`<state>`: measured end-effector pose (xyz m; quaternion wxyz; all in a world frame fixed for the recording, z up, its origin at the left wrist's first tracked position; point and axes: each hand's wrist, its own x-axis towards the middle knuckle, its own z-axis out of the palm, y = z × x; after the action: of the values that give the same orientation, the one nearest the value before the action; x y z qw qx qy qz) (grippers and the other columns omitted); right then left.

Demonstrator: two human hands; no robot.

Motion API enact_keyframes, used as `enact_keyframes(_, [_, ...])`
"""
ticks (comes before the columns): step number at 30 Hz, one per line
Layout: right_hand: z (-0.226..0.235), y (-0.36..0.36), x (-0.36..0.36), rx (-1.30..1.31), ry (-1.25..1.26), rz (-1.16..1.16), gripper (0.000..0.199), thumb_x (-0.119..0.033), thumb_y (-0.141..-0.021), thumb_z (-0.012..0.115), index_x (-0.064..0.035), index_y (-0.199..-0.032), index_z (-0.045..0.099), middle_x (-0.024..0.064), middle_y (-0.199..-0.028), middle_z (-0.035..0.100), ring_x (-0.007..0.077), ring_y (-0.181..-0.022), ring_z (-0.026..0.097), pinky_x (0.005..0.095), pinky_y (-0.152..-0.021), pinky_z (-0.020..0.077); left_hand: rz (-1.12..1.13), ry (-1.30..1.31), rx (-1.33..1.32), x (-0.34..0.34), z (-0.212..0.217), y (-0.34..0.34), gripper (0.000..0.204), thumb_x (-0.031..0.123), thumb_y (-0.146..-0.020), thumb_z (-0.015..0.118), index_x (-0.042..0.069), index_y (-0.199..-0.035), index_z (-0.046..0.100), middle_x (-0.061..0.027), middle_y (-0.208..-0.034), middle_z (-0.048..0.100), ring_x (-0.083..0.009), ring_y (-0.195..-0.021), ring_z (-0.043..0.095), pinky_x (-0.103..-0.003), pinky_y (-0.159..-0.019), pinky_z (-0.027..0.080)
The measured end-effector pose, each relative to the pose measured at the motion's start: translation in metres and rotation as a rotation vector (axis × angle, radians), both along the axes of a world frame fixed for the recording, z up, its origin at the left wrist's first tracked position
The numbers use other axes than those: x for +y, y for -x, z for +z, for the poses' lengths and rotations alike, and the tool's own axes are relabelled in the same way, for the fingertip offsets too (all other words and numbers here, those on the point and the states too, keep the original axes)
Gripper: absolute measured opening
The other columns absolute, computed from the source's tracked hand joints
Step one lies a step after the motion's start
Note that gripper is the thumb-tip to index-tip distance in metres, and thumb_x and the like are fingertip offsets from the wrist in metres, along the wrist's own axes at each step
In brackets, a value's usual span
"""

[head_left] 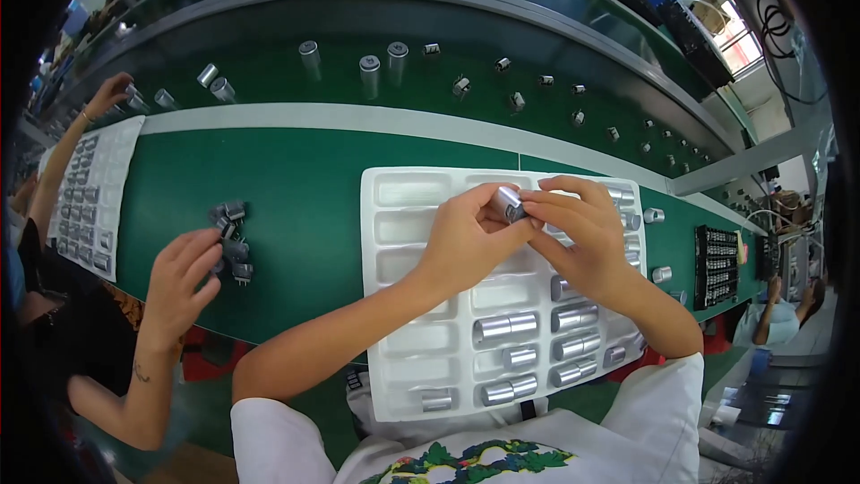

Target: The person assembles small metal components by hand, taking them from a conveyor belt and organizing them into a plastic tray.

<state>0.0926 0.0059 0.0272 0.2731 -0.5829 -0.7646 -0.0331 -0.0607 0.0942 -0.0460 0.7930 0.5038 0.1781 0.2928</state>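
Over a white moulded tray (pixel 412 177), my left hand (pixel 466 242) grips a short silver metal cylinder (pixel 507 201) between thumb and fingers. Its lower end looks dark. My right hand (pixel 584 231) meets it from the other side, with thumb and fingertips pinched at that dark end; anything small between them is hidden. Several similar silver cylinders (pixel 503 329) lie on their sides in the tray's pockets, mostly in the right-hand columns. Many pockets on the left hold nothing. The tray's near edge reaches over the bench edge toward my body.
A co-worker's hand (pixel 184 282) is beside a small pile of dark parts (pixel 235 246) on the green bench (pixel 296 215). Another filled tray (pixel 125 152) lies far left. Silver cylinders (pixel 370 72) stand on the green belt behind. A black rack (pixel 717 264) stands right.
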Motion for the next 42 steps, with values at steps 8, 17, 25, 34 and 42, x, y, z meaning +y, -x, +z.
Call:
enact_keyframes(8, [-0.010, 0.011, 0.013, -0.232, -0.193, 0.021, 0.039, -0.004, -0.060, 0.084, -0.0057, -0.098, 0.074, 0.0048, -0.101, 0.073, 0.0247, -0.097, 0.068, 0.0377, -0.082, 0.0494, 0.131, -0.116, 0.172, 0.006, 0.007, 0.007, 0.027, 0.005, -0.087, 0.072, -0.003, -0.113, 0.065, -0.0040, -0.086, 0.065, -0.0077, -0.080, 0.065, -0.020, -0.072, 0.053])
enact_keyframes(17, [-0.004, 0.018, 0.036, -0.038, -0.059, 0.012, 0.045, -0.003, -0.062, 0.082, -0.0066, -0.105, 0.068, 0.0084, -0.098, 0.069, 0.0262, -0.085, 0.067, 0.0367, -0.076, 0.0516, 0.030, -0.141, 0.117, 0.036, 0.002, 0.013, 0.032, 0.027, -0.083, 0.076, -0.002, -0.095, 0.068, -0.0086, -0.073, 0.069, -0.0166, -0.065, 0.065, -0.030, -0.064, 0.052])
enact_keyframes(25, [-0.042, -0.052, 0.162, -0.250, 0.237, -0.351, 0.032, -0.021, -0.082, 0.073, -0.0036, -0.108, 0.068, 0.0132, -0.095, 0.069, 0.0304, -0.092, 0.066, 0.0408, -0.083, 0.0538, -0.372, -1.273, 0.350, -0.038, 0.057, 0.096, 0.055, 0.033, -0.083, 0.074, 0.005, -0.127, 0.057, -0.0219, -0.134, 0.048, -0.0350, -0.114, 0.055, -0.041, -0.088, 0.053])
enact_keyframes(34, [-0.040, -0.033, 0.222, -0.677, 0.123, 0.173, 0.043, -0.003, -0.081, 0.062, -0.0119, -0.123, 0.064, 0.0129, -0.119, 0.065, 0.0299, -0.119, 0.058, 0.0410, -0.099, 0.0451, -0.078, -1.730, 0.571, -0.089, 0.023, 0.105, 0.037, 0.020, -0.075, 0.066, 0.007, -0.109, 0.063, -0.0179, -0.124, 0.057, -0.0283, -0.106, 0.053, -0.031, -0.071, 0.048])
enact_keyframes(42, [-0.030, 0.002, 0.220, -0.697, 0.214, 0.036, 0.027, -0.012, -0.087, 0.065, -0.0073, -0.114, 0.066, 0.0144, -0.107, 0.067, 0.0324, -0.102, 0.065, 0.0420, -0.090, 0.0522, 0.042, -1.470, 0.515, -0.103, 0.017, 0.093, 0.037, 0.013, -0.073, 0.068, 0.006, -0.108, 0.063, -0.0127, -0.106, 0.056, -0.0262, -0.099, 0.054, -0.032, -0.072, 0.048])
